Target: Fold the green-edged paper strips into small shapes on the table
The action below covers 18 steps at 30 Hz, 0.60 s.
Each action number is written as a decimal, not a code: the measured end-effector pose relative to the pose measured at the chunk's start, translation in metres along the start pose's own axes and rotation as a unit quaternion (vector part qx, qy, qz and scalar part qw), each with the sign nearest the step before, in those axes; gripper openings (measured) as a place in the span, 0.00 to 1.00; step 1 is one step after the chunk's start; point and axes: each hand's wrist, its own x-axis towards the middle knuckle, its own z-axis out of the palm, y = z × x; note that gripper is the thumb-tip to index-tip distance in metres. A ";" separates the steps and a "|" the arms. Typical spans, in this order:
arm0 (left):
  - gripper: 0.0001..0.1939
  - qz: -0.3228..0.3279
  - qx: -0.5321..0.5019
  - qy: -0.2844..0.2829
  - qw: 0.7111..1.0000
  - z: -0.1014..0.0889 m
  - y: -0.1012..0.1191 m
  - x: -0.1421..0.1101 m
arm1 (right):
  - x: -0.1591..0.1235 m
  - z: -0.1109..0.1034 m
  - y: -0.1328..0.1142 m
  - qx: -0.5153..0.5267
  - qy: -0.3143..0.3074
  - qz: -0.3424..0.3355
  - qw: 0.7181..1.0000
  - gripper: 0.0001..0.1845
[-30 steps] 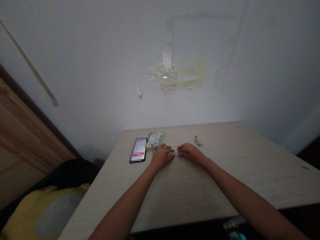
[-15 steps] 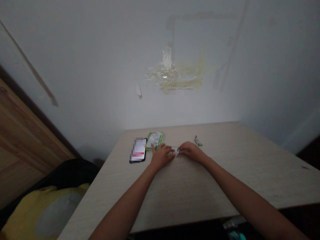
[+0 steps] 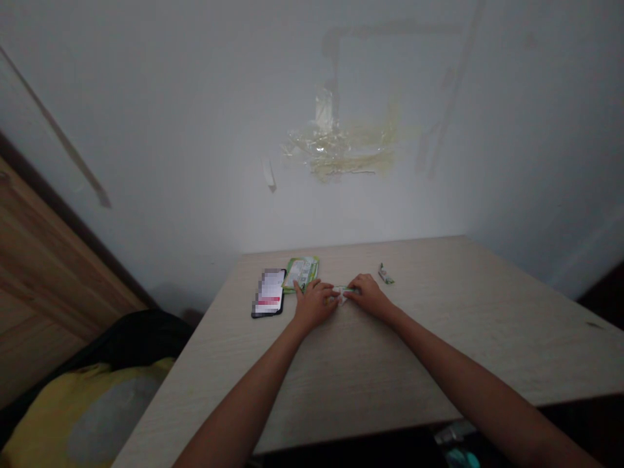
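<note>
Both hands are at a small white printed wrapper (image 3: 344, 296) lying on the table, its surface partly covered by fingers. My left hand (image 3: 314, 303) presses the wrapper's left end down with its fingers, thumb out to the side. At the other end, my right hand (image 3: 369, 294) pinches the wrapper's edge between thumb and fingers. Just behind my left hand lies a stack of green and white packets (image 3: 302, 270). A narrow, folded green and white wrapper (image 3: 385, 274) rests beyond my right hand.
A phone (image 3: 269, 294) with a lit screen lies left of the packets, touching or nearly touching them. The pale wooden table (image 3: 370, 383) meets a wall (image 3: 205, 130) with tape remnants. A yellow and grey cushion-like thing (image 3: 97, 409) sits at lower left.
My right hand has shifted slightly left, toward my left hand, turning the wrapper's edge over so less of its coloured print shows. My left hand stays almost in place.
</note>
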 end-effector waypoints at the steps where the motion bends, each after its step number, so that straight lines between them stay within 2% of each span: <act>1: 0.13 -0.002 0.000 0.000 1.000 0.000 0.000 0.000 | 0.000 0.001 -0.001 -0.009 -0.002 0.005 1.000 0.14; 8: 0.13 -0.010 0.001 -0.003 1.000 -0.001 0.002 0.001 | 0.001 0.004 -0.005 -0.055 -0.019 0.039 0.998 0.15; 18: 0.12 -0.006 -0.007 0.007 1.000 0.000 0.001 0.000 | 0.004 0.006 -0.008 -0.075 -0.024 0.055 0.995 0.15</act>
